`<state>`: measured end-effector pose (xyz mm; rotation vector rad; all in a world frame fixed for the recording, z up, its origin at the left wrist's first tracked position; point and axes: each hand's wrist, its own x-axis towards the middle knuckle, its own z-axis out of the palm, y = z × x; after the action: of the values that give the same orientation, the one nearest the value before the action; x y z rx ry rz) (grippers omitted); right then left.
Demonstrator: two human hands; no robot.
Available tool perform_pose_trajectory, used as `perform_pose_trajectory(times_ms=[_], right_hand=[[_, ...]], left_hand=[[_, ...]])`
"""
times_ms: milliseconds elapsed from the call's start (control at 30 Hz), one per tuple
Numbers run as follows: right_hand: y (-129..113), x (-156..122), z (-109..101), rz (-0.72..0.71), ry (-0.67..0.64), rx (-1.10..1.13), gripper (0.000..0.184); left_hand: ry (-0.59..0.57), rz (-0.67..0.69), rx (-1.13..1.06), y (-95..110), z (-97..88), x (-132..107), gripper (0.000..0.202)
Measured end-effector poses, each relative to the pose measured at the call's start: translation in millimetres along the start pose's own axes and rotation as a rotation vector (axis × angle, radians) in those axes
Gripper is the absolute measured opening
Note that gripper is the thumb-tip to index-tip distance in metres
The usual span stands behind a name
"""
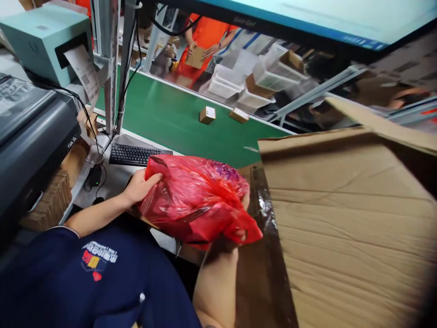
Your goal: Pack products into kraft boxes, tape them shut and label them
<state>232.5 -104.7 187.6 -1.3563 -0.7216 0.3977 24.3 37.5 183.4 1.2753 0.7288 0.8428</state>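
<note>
A bulging red plastic bag (191,200) is held up in front of my chest, with something purple-patterned showing through its upper right part. My left hand (140,186) grips the bag's left end, thumb on top of the plastic. At the right end, my right hand (241,234) grasps the bag from below, largely covered by the red film, with only bits of its fingers showing. Just right of the bag stands a large open cardboard box (341,218), its flaps raised.
Behind the bag lie a black keyboard (133,155) and a green conveyor belt (164,114) carrying small boxes (207,115). A label printer (51,45) stands at left; a monitor (307,27) hangs above. Across the belt, a person in orange (208,36) holds cardboard.
</note>
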Motion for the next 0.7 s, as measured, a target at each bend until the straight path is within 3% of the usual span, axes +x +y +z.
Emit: perform_pose_trajectory(times_ms=[133,333,500,600,700], right_hand=[[-3.8,-8.3,-1.1,-0.139,0.102,-0.122,0.09],[-28.2,-38.8,3.9,-0.297,0.264,-0.237,0.073],[-33.5,-56.6,29.5,-0.262,0.112,-0.296,0.066],[-27.2,-54.7,46.5,-0.21,-0.014,-0.381,0.063],[-19.0,-46.0,55.2,-0.196,-0.069,-0.42,0.067]], left_hand=[[0.118,0.243,0.171,-11.1,4.4,-8.7,0.069],[0.171,0.288,0.168,-28.7,0.5,-22.6,0.085],[0.117,0.153,0.277,-47.9,-23.5,-26.6,0.046],[0.04,0.03,0.334,-57.5,-36.6,-32.6,0.044],[-0.002,0.014,0.4,-61.8,-43.0,-34.8,0.044]])
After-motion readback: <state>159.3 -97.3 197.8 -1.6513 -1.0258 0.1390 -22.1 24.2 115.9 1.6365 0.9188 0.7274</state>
